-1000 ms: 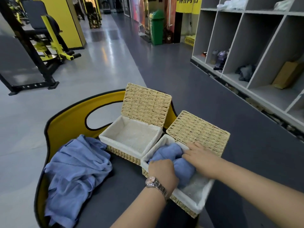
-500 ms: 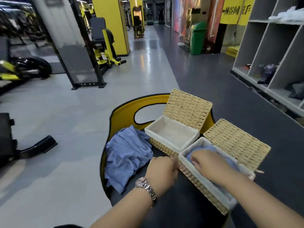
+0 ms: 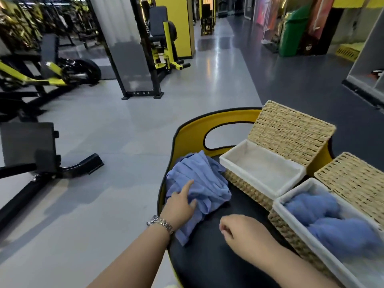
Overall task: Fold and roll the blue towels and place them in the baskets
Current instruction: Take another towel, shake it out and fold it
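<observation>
Resting on a crumpled blue towel [image 3: 197, 188], the left hand [image 3: 180, 206] is seen flat and open, with one finger stretched out over the cloth and nothing gripped. A silver watch [image 3: 160, 223] is worn on that wrist. The right hand [image 3: 242, 233] is held just above the black surface [image 3: 218, 262], beside the towel but not touching it. Its fingers are curled in loosely, and nothing is held in it.

The loose towel is piled on the left part of the surface, close to the yellow edge [image 3: 187, 129] with a cut-out hole in it. Just to the right of the towel, a woven basket [image 3: 259, 173] with a white cloth lining is set. Its lid [image 3: 291, 136] is tipped up and back, and no towel is seen inside it.

A second woven basket [image 3: 291, 231] is placed right next to the first one, nearer the right hand. Rolled blue towels [image 3: 330, 219] are lying inside it, though they look blurry. Its lid [image 3: 353, 181] is open too.

Farther off, a shiny grey floor [image 3: 124, 142] is seen, with black and yellow gym machines [image 3: 52, 71] standing on it and a green bin [image 3: 291, 30] at the back.
</observation>
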The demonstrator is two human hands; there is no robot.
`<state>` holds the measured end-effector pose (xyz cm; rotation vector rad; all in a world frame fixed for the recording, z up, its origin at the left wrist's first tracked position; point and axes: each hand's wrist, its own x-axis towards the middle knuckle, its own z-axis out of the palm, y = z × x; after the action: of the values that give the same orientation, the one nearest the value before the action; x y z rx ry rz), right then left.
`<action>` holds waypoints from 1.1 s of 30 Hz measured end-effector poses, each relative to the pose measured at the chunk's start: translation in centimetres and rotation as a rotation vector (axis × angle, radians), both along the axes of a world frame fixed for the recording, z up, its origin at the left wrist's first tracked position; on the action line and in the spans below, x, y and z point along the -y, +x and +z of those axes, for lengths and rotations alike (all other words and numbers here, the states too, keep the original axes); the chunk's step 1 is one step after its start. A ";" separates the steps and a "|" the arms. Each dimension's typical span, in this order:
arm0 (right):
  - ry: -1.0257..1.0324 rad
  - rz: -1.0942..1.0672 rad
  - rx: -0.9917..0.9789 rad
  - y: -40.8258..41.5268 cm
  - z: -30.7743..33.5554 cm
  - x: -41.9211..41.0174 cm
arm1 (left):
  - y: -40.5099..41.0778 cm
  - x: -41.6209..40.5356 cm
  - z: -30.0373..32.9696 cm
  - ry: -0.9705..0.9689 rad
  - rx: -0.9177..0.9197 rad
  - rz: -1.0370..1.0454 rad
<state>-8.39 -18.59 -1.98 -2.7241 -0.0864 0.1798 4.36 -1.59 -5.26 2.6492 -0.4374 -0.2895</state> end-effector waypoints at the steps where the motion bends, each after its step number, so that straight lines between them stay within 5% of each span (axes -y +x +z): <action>1: 0.002 -0.001 -0.009 0.0 -0.1 0.1 | 1.1 0.3 -0.4 -0.043 -0.045 0.036; 6: -0.003 -0.029 0.023 -0.1 -0.3 1.1 | 3.1 1.2 -0.7 -0.155 -0.012 0.103; 13: 0.028 -0.169 0.124 0.4 0.6 2.4 | -1.2 2.9 4.7 -0.655 0.046 0.193; 20: 0.500 -0.412 0.054 1.2 -0.2 3.6 | -4.3 2.5 8.3 -0.897 -0.459 -0.244; 22: 0.686 -0.489 -0.039 1.3 -1.1 3.4 | -4.7 2.2 8.1 -0.914 -0.588 -0.314; 27: 1.545 -0.721 -0.468 1.3 -3.4 2.2 | -5.9 1.5 8.4 -0.850 -0.769 -0.403; 33: 1.348 -0.676 -0.595 0.8 -4.6 2.0 | -6.0 1.1 8.6 -0.559 -0.623 -0.344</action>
<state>-7.59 -20.56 -6.56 -1.1819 0.6303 0.4884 -1.65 -2.72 3.29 1.8112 -0.6415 -0.9149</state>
